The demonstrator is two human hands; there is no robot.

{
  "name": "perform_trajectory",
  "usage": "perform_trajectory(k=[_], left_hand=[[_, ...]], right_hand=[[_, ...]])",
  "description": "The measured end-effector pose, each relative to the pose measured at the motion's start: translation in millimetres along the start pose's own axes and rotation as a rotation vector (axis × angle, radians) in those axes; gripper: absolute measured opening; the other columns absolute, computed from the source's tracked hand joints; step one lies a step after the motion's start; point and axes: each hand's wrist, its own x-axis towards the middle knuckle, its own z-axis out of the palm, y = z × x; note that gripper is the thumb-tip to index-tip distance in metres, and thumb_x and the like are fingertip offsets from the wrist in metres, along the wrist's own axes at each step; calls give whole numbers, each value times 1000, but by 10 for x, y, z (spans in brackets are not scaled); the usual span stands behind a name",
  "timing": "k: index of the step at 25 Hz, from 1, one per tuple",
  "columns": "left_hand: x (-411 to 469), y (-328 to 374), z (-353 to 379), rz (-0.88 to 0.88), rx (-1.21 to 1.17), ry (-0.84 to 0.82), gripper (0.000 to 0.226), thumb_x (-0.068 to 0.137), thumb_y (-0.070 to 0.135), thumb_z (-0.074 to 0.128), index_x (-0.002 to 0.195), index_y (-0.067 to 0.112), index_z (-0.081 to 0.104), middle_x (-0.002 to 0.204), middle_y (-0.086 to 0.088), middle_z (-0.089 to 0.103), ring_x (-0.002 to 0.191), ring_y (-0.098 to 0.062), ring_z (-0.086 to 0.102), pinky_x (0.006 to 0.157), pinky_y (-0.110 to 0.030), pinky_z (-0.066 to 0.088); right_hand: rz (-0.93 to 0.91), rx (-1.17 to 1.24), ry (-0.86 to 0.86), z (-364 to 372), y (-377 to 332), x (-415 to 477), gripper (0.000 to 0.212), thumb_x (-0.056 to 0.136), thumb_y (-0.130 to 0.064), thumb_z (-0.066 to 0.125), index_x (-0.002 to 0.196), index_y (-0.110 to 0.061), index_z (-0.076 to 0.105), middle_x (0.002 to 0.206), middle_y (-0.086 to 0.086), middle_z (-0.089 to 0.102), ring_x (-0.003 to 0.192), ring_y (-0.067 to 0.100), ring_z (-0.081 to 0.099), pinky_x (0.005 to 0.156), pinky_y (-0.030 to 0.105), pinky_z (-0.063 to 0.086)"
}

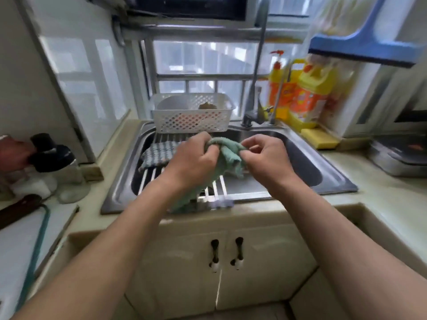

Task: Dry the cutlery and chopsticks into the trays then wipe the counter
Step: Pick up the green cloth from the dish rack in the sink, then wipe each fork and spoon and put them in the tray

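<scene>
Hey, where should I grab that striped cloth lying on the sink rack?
Probably pinch the striped cloth at its near left corner, coming from above on the left: it lies flat across the rack, and the left hand with the green cloth covers its right edge.

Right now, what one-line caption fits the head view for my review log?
Over the steel sink, the left hand and right hand grip a green cloth; white perforated basket behind.

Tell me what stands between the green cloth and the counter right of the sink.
Nothing visible blocks it. The left hand and right hand grip the crumpled green cloth over the steel sink; only its rim lies between. A yellow sponge sits farther back on that beige counter.
</scene>
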Motion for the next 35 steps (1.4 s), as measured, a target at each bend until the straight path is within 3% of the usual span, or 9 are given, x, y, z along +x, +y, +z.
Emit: perform_trajectory(k=[6, 11, 14, 17, 20, 24, 26, 30, 35], left_hand=[[-132, 1438, 875, -212, -1193, -428, 23, 100, 22, 44, 95, 9, 62, 67, -7, 56, 52, -18, 51, 51, -30, 43], [-1079, 3046, 2226, -274, -1561, -1046, 33, 96, 28, 39, 101, 9, 65, 88, -14, 65, 74, -27, 63, 73, -38, 51], [-1809, 3855, 2611, -185, -1662, -1190, 59, 104, 29, 24, 106, -16, 63, 105, -36, 65, 103, -36, 65, 97, -36, 47], [-2401, 4442, 2799, -322, -1635, -1336, 68, 103, 30, 29, 46, 14, 61, 48, -5, 56, 44, -15, 57, 47, -15, 46], [-2654, 4652, 3044, -355, -1629, -1319, 68, 104, 31, 28, 44, 19, 60, 46, 1, 53, 39, -12, 53, 42, -14, 44], [-2656, 4626, 3381, -483, -1451, -1306, 46, 73, 50, 75, 99, 13, 65, 84, -6, 72, 78, -21, 68, 70, -29, 55], [-2683, 4551, 3523, -534, -1239, -1208, 46, 68, 50, 75, 92, 16, 56, 77, -4, 69, 69, -16, 65, 60, -23, 53], [-2662, 4497, 3577, -623, -1261, -1147, 41, 103, 25, 26, 80, 10, 58, 73, -14, 70, 55, -21, 66, 49, -22, 54], [-2600, 4715, 3491, -511, -1570, -1228, 26, 80, 21, 52, 86, 7, 73, 92, -15, 73, 75, -28, 74, 74, -42, 59]], right_hand=[[119, 532, 246, -1509, -448, -539, 15, 94, 6, 57, 92, -9, 60, 91, 18, 64, 64, 27, 65, 48, 33, 59], [93, 411, 451, -3220, -343, -1646, 38, 100, 7, 45, 136, -2, 52, 104, 21, 62, 87, 32, 64, 72, 33, 60], [98, 194, 668, -4104, -155, -2584, 30, 98, 11, 42, 120, -1, 60, 94, 18, 65, 78, 25, 65, 66, 26, 58], [181, -74, 927, -4821, 75, -3606, 27, 95, 12, 44, 93, -6, 64, 86, 13, 68, 68, 18, 65, 61, 27, 57], [408, -326, 1020, -5215, 396, -4400, 25, 93, 5, 51, 87, -13, 68, 86, 10, 71, 69, 16, 67, 63, 31, 60], [655, -622, 808, -5351, 860, -4750, 20, 91, -8, 59, 85, -22, 72, 82, -8, 69, 81, 15, 65, 74, 31, 52], [750, -741, 611, -5368, 986, -4728, 20, 90, -10, 57, 87, -21, 74, 88, -8, 70, 87, 14, 64, 76, 28, 49], [943, -939, 277, -5368, 1077, -4628, 15, 85, -13, 58, 88, -19, 71, 94, -4, 67, 89, 18, 62, 73, 30, 51], [1161, -942, 23, -5312, 1034, -4630, 15, 85, -26, 62, 98, -19, 63, 99, 2, 66, 92, 23, 64, 67, 31, 50]])
